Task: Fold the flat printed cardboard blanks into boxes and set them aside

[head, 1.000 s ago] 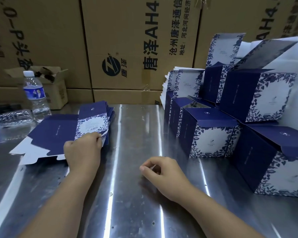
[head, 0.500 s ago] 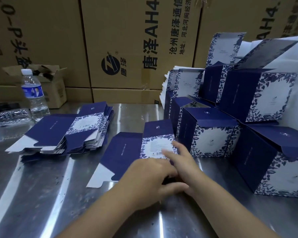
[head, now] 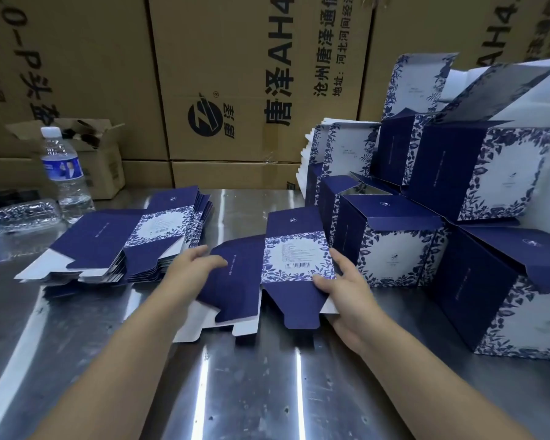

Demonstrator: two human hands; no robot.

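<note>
Steel table [head: 251, 392] nearest, both bare forearms reaching forward over it. Left hand [head: 192, 265] gripped the left navy panel of one flat blank [head: 245, 287], thumb on top, fingers curled at its edge. Right hand [head: 346, 290] gripped the same blank at its right side, thumb pressed on the floral printed panel, fingers along the right edge. Blank was unfolded, at table centre between the hands, near flaps tilted slightly off the surface, barcode face up. Left of it, just beside the left hand, a stack of flat blanks [head: 134, 239] lay fanned on the table. Right of it, folded boxes [head: 394, 246] piled in two layers, lids open on several, nearest one touching or nearly touching the blank's right edge, cannot tell which. Far left: upright water bottle [head: 65, 173], a clear bottle lying on its side [head: 23, 214], a small open carton [head: 102, 160]. Behind everything, large brown cartons [head: 235, 74] with black print, stacked as a wall.
</note>
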